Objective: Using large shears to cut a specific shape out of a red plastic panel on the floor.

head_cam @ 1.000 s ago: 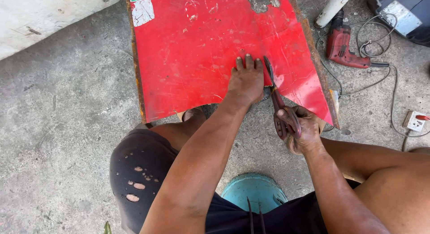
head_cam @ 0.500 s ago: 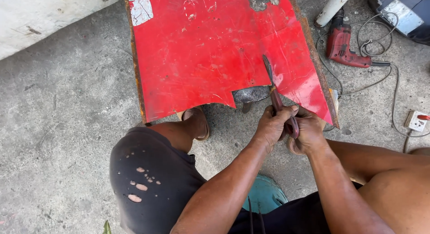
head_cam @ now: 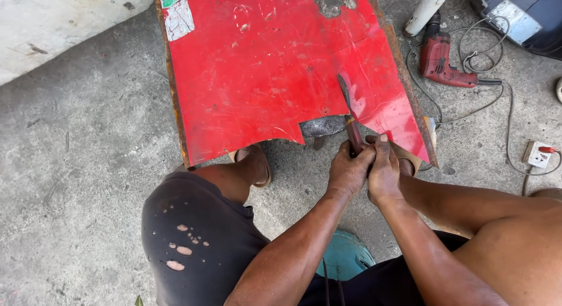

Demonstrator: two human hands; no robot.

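A large red metal sheet (head_cam: pixel 263 66) lies on the concrete floor in front of me, scratched, with a jagged near edge and a slit cut into it at the right. Metal snips (head_cam: pixel 349 116) stick into that slit, blades pointing away from me. My left hand (head_cam: pixel 348 171) and my right hand (head_cam: pixel 384 171) are pressed together around the snips' handles at the sheet's near edge. The handles are hidden inside my fists.
A red power drill (head_cam: pixel 442 57) with its cable lies at the right of the sheet. A white socket block (head_cam: pixel 537 154) sits at far right. A teal stool (head_cam: pixel 345 256) is under me. My sandalled foot (head_cam: pixel 254 162) rests under the sheet's near edge.
My left hand has left the top of the sheet and come back to the snips' handles, joining my right hand there.
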